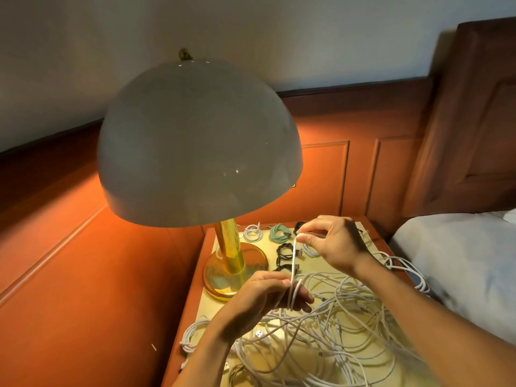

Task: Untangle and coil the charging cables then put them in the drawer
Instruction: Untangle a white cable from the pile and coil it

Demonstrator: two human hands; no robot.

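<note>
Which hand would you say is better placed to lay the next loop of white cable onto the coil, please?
Probably the right hand: it pinches the white cable above the coil, while the left hand serves as spool, its fingers inside the loops.

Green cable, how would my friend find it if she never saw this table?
Find the big dome lamp on the nightstand. Just right of its gold stem, at the back, lie small coiled cables: a white coil, then the green cable, with black coils beside it. It is the only teal-green one; its neighbours are white or black.
</note>
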